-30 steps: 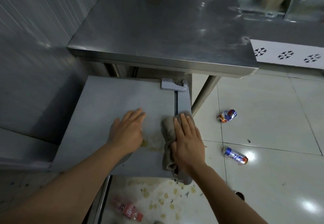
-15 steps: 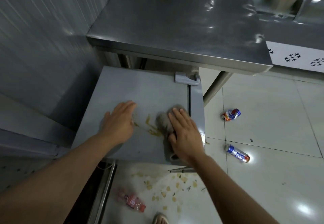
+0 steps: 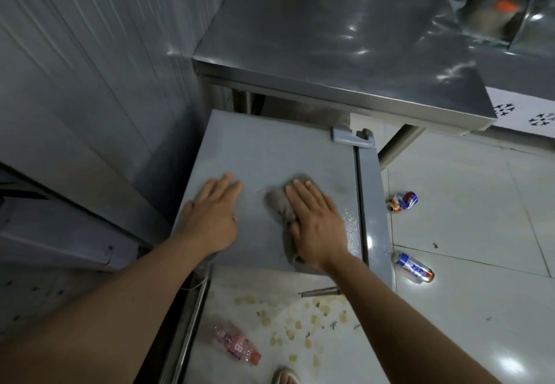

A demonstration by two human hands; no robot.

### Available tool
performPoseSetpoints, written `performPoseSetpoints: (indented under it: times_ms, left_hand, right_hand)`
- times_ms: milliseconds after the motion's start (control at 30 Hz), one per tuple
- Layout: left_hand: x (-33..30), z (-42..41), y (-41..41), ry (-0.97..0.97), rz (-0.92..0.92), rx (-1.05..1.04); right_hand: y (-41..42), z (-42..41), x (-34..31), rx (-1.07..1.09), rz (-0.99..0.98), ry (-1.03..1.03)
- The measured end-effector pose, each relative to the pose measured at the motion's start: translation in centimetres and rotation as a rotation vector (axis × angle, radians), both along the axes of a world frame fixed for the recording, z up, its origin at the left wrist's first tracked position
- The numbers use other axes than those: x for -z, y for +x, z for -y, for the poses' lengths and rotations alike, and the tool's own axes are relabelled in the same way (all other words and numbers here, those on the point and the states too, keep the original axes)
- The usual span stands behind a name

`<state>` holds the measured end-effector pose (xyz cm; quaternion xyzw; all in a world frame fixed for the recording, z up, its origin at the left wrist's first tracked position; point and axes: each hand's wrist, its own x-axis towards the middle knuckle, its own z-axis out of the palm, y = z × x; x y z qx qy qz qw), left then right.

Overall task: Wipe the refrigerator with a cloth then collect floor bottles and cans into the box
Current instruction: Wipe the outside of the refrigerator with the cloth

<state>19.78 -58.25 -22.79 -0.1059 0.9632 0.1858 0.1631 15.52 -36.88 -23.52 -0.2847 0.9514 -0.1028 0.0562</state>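
Counting two hands on the refrigerator (image 3: 270, 155) top: left hand (image 3: 211, 215) lying flat, fingers straight and together, holding nothing; right hand (image 3: 315, 221) pressing flat with straight fingers on one grey cloth (image 3: 277, 203), bunched under the palm near the top's right side. Counting two cans on the tiles to the right, well apart from the hands: a crushed can (image 3: 402, 201) farther off and a blue can (image 3: 414, 269) lying on its side nearer. Counting one pink-labelled bottle (image 3: 237, 346) lying below the refrigerator, beside scattered yellowish scraps (image 3: 300, 323). Resting on a glossy white tiled floor (image 3: 468, 233), tucked under a steel table (image 3: 345, 44), beside a ribbed grey wall (image 3: 90, 68). Differing from half a second ago: yellow smear between the hands no longer showing, cloth now sitting further left over that spot.
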Motion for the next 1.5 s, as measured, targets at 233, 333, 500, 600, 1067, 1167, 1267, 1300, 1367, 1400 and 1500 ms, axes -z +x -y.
performPoseSetpoints:
  times_ms: [233, 333, 500, 600, 1067, 1167, 1267, 1300, 1367, 1400, 1500]
  left_hand:
    - [0.4, 0.2, 0.1, 0.025, -0.032, 0.008]
    - [-0.1, 0.0, 0.1, 0.054, -0.046, -0.007]
    - [-0.5, 1.8, 2.1, 0.085, -0.183, -0.106]
    - [-0.1, 3.0, 4.3, 0.049, -0.168, -0.183]
    - [0.4, 3.1, 5.2, 0.250, -0.163, -0.245]
    - [0.0, 3.0, 5.8, 0.293, -0.197, -0.301]
    - [-0.1, 3.4, 7.3, 0.327, -0.231, -0.401]
    - [0.0, 3.6, 7.9, 0.337, -0.229, -0.420]
    - [0.2, 4.0, 8.9, 0.410, -0.233, -0.452]
    - [0.3, 4.2, 9.1, 0.459, -0.243, -0.471]
    - [0.9, 4.5, 9.8, 0.511, -0.277, -0.469]
  right_hand:
    - [-3.0, 5.3, 0.5, 0.183, -0.008, -0.050]
    - [2.9, 5.1, 0.6, 0.008, -0.031, -0.117]
    - [-3.4, 5.3, 0.0, 0.030, 0.008, 0.026]
    - [-5.1, 7.2, -0.1, 0.226, 0.040, 0.003]
    - [-2.5, 12.1, 0.8, 0.130, -0.031, -0.029]
    - [3.3, 11.8, 0.8, -0.049, -0.067, -0.102]
    - [5.3, 11.5, 0.7, -0.142, -0.035, -0.081]
    - [4.1, 12.1, 0.7, -0.159, -0.022, -0.067]
    - [1.0, 14.1, 0.7, -0.174, -0.011, -0.036]
    - [-0.9, 15.4, 0.7, -0.162, -0.008, -0.039]
    - [-5.2, 19.2, 0.8, -0.137, 0.023, -0.039]
